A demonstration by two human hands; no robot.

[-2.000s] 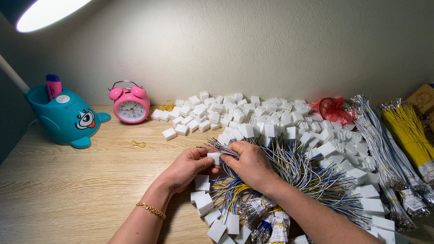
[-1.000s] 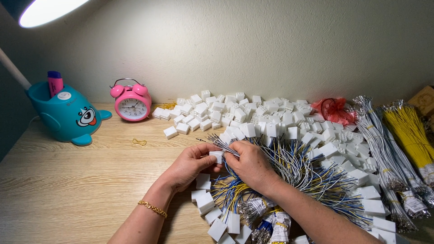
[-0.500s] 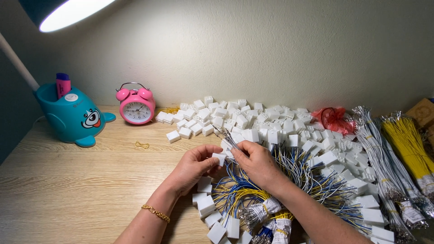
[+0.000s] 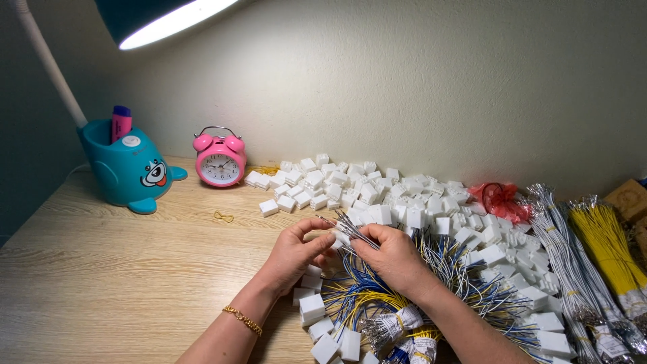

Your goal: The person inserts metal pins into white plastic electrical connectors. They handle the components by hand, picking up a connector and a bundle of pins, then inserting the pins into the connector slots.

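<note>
My left hand (image 4: 293,253) and my right hand (image 4: 394,256) meet in the middle of the wooden desk (image 4: 101,283). Between the fingertips sits a small white plastic connector (image 4: 339,240), pinched by my left hand. My right hand grips a fan of thin wires with metal tips (image 4: 347,228) that point up and left toward the connector. Below the hands lies a bundle of blue, yellow and white wires (image 4: 367,296) with white connectors on their ends (image 4: 313,307). A gold bracelet (image 4: 242,320) circles my left wrist.
A large heap of loose white connectors (image 4: 377,192) stretches across the back of the desk. Bundles of white wires (image 4: 566,256) and yellow wires (image 4: 610,246) lie at the right. A pink alarm clock (image 4: 219,158), a teal pen holder (image 4: 128,168), a red bag (image 4: 502,199) and a lamp (image 4: 162,17) stand behind.
The view has tilted and shifted, so the clock and pen holder sit further right. My hands stay together on the connector and wires, with the wire tips now fanned out above my fingers.
</note>
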